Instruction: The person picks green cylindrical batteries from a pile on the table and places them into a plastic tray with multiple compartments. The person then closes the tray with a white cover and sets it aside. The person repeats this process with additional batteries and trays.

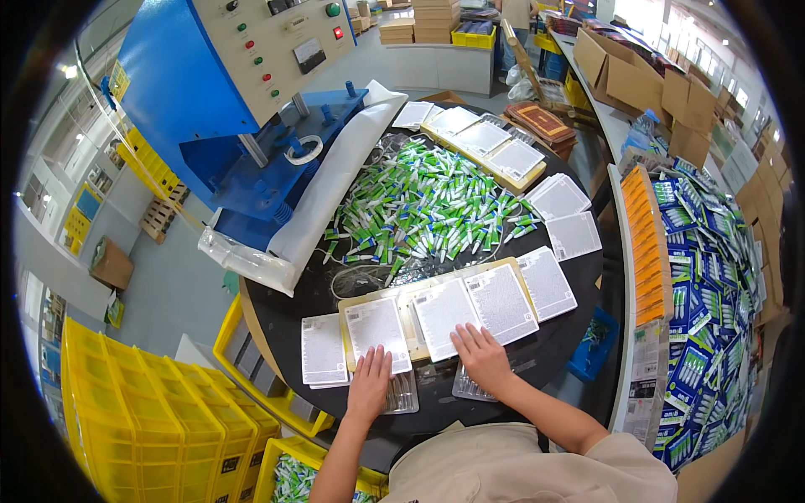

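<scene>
Both hands lie flat, fingers spread: our left hand (369,387) on one white backing card (377,333), our right hand (480,356) on another card (446,317), both at the round black table's (285,323) near edge. We judge these cards light, thin and slippery, best slid by an edge.

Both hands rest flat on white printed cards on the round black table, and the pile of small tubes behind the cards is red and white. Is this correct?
Not quite. The head view shows the pile of small tubes is green and white, not red. The rest holds: left hand and right hand rest flat on white printed cards on the round black table.
</scene>
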The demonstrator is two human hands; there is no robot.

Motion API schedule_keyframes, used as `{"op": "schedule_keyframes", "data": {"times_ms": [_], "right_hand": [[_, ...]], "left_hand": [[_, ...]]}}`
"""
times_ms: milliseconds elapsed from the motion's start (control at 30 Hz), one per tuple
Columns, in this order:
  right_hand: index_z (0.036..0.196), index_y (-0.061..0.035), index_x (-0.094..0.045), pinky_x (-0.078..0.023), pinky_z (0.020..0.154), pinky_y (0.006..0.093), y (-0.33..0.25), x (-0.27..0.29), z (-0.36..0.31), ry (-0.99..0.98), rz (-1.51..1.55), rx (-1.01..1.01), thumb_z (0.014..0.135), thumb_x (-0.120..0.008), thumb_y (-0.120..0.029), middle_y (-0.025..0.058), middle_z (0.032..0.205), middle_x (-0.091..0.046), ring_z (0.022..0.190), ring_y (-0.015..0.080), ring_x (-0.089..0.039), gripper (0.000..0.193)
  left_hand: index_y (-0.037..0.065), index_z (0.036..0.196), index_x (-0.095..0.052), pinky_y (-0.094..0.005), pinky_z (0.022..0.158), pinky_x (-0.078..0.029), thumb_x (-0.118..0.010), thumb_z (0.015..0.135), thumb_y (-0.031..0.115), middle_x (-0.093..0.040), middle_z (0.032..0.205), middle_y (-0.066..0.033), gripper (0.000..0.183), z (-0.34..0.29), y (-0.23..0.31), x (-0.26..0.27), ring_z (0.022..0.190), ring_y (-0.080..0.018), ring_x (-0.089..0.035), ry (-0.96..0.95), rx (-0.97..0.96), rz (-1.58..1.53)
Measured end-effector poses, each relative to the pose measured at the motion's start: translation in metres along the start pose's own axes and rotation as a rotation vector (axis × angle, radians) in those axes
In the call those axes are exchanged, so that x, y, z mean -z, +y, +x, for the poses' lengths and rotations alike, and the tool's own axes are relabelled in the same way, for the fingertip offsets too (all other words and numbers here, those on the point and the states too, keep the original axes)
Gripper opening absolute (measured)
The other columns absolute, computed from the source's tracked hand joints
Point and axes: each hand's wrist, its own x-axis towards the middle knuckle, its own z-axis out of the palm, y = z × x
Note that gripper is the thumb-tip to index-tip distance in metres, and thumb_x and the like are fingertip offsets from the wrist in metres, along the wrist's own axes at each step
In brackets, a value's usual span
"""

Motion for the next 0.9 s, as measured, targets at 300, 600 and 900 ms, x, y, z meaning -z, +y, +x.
{"op": "schedule_keyframes", "data": {"times_ms": [300, 600, 900], "right_hand": [[0.134, 0.0005, -0.06, -0.045, 0.109, 0.049, -0.02, -0.028, -0.001, -0.166, -0.125, 0.065, 0.09, -0.062, -0.02, 0.0185, 0.142, -0.058, 0.13, 0.0356, -0.057, 0.048], [0.129, -0.0035, -0.063, -0.048, 0.105, 0.0434, 0.035, -0.016, 0.03, -0.104, 0.487, -0.295, 0.091, -0.071, -0.036, 0.0204, 0.145, -0.053, 0.134, 0.0344, -0.052, 0.051], [0.151, -0.0167, -0.05, -0.015, 0.121, 0.0637, 0.097, -0.024, 0.008, -0.24, 0.113, -0.317, 0.095, -0.059, -0.056, 0.0209, 0.162, -0.034, 0.153, 0.0387, -0.025, 0.069]], "left_hand": [[0.007, 0.148, -0.047, -0.0506, 0.121, -0.03, -0.059, 0.1, 0.024, -0.045, 0.156, -0.0127, 0.053, 0.002, -0.009, 0.017, 0.146, -0.0307, -0.04, -0.041, 0.0, -0.115], [0.009, 0.153, -0.043, -0.06, 0.122, -0.021, -0.06, 0.099, 0.04, -0.036, 0.162, -0.0128, 0.064, 0.04, 0.037, 0.031, 0.15, -0.0294, -0.034, -0.061, 0.057, -0.238], [0.029, 0.157, -0.04, -0.0625, 0.121, -0.019, -0.057, 0.099, 0.048, -0.03, 0.165, -0.0109, 0.063, 0.08, 0.084, 0.004, 0.152, -0.0336, -0.028, -0.131, -0.129, -0.085]]}}
